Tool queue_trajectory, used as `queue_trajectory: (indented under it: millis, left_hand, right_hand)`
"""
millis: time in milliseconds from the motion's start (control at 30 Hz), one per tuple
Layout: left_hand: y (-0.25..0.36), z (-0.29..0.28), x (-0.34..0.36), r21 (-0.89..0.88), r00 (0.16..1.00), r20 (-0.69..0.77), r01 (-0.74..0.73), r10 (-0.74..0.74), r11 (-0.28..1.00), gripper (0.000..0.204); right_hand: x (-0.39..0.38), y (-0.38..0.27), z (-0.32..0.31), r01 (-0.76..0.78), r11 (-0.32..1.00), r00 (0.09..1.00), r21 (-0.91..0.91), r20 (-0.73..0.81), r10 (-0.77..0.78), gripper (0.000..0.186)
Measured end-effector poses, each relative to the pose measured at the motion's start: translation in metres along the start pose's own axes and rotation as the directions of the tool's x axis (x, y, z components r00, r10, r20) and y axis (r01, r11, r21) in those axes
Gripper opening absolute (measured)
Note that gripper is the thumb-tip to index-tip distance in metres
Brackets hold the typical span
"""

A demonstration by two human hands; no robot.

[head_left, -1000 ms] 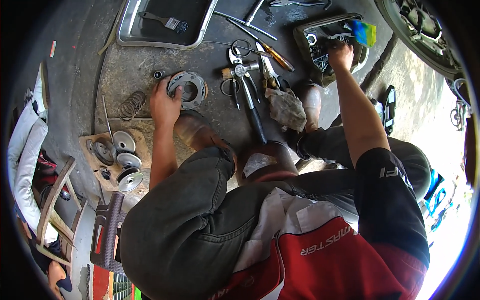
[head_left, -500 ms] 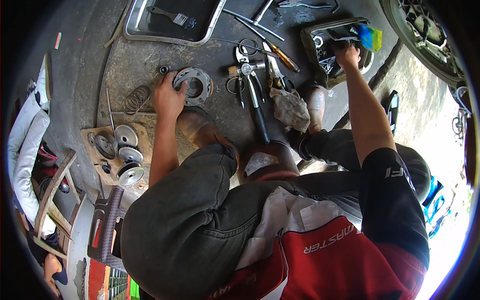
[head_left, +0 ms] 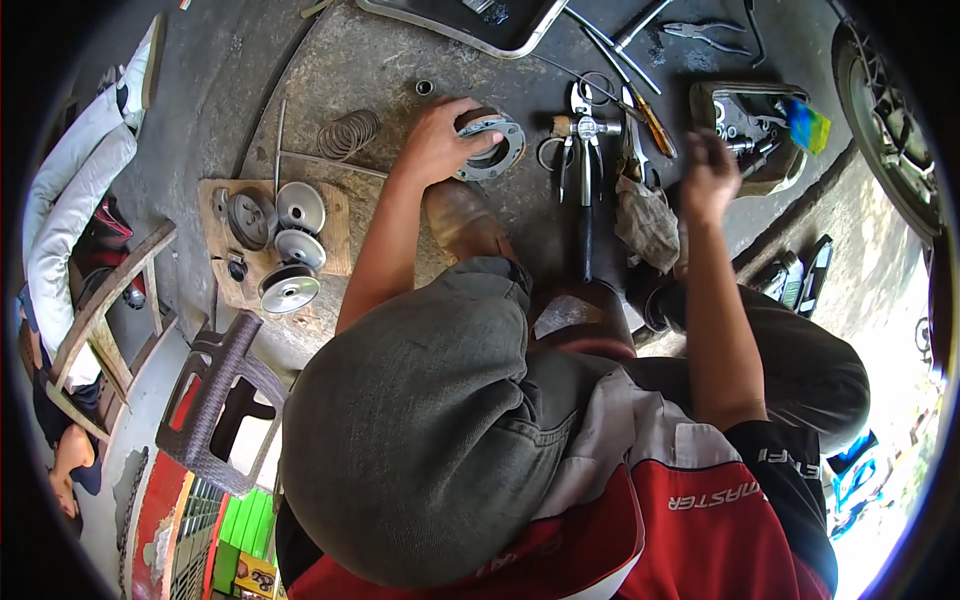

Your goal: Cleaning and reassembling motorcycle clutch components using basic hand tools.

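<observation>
My left hand [head_left: 432, 148] is closed round a ring-shaped clutch shoe assembly [head_left: 511, 152], with its thumb over the flat metal face. The assembly stays low, near the ground. My right hand [head_left: 712, 178] is beside the left end of a metal parts tray [head_left: 797, 175], smeared by motion. Whether anything is in its fingers does not show. Sockets and other small metal parts [head_left: 742, 140] lie in that tray, with a blue and yellow packet [head_left: 808, 127] at its right end. A crumpled grey rag [head_left: 648, 222] is just left of my right wrist.
Between my hands lie a hammer [head_left: 587, 200], a screwdriver [head_left: 655, 128] and pliers. A coil spring [head_left: 348, 135] and a small metal collar [head_left: 424, 88] lie left. Pulley discs [head_left: 300, 208] rest on a wooden board [head_left: 338, 230]. A wheel [head_left: 880, 130] stands far right.
My right hand has come out of the parts tray, back towards me. My left hand still grips the clutch shoe assembly, which now looks more tilted. The whole view has shifted.
</observation>
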State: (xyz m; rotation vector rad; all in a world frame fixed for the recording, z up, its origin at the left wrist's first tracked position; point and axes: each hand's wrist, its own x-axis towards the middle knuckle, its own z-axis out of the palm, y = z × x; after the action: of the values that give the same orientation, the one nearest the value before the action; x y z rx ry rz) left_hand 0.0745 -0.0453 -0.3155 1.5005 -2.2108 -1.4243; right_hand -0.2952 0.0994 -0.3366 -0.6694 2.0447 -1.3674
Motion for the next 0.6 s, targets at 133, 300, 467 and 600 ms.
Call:
queue_trajectory:
  millis: [133,300,467,600]
  left_hand:
    - [0.014,0.001,-0.016,-0.088,0.998,-0.015,-0.061,0.06,0.994,0.049]
    - [0.036,0.004,-0.052,-0.429,0.987,-0.158,-0.052,-0.019,0.902,0.041]
    - [0.044,0.004,-0.067,-0.677,0.98,-0.194,-0.093,-0.054,0.73,0.032]
    - [0.042,0.003,-0.07,-0.699,0.988,-0.148,-0.067,-0.053,0.712,0.032]
  right_hand:
    - [-0.06,-0.06,0.08,0.046,0.999,0.863,-0.001,0.504,-0.039,0.021]
    - [-0.092,-0.132,0.116,0.264,0.943,0.771,-0.204,0.632,-0.079,0.023]
    - [-0.1,-0.168,0.124,0.442,0.853,0.713,-0.277,0.685,-0.148,0.024]
    - [-0.11,-0.178,0.128,0.602,0.742,0.657,-0.295,0.711,-0.25,0.027]
